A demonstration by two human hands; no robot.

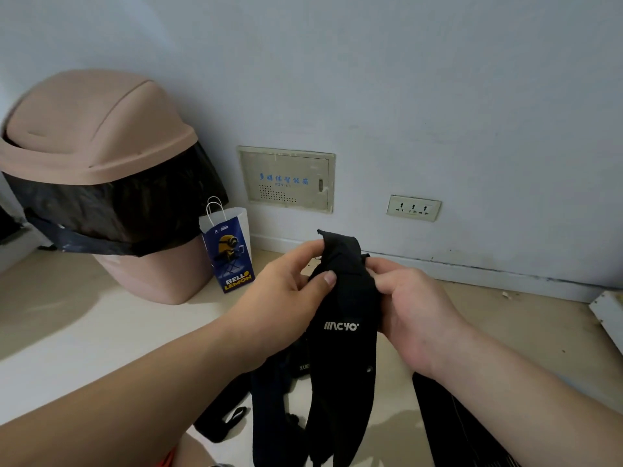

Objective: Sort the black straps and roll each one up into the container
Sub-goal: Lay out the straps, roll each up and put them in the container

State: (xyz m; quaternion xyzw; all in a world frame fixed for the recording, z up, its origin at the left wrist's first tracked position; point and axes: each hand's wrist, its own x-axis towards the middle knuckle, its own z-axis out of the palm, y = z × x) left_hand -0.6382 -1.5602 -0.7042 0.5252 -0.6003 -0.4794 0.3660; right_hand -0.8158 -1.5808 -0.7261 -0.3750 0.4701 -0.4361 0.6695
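Observation:
A wide black strap (344,358) with white lettering hangs upright in front of me, its top end folded over. My left hand (286,291) pinches the strap's left edge near the top, thumb on its front. My right hand (411,308) grips the right edge at the same height, fingers curled round it. The strap's lower part drops to the floor among other black straps (269,409). Another black strap (448,423) lies under my right forearm.
A pink swing-lid bin (101,136) lined with a black bag stands at the left. A small blue paper bag (231,254) leans beside it. The white wall carries a panel (286,178) and a socket (414,207). A white object (610,315) lies at the right edge.

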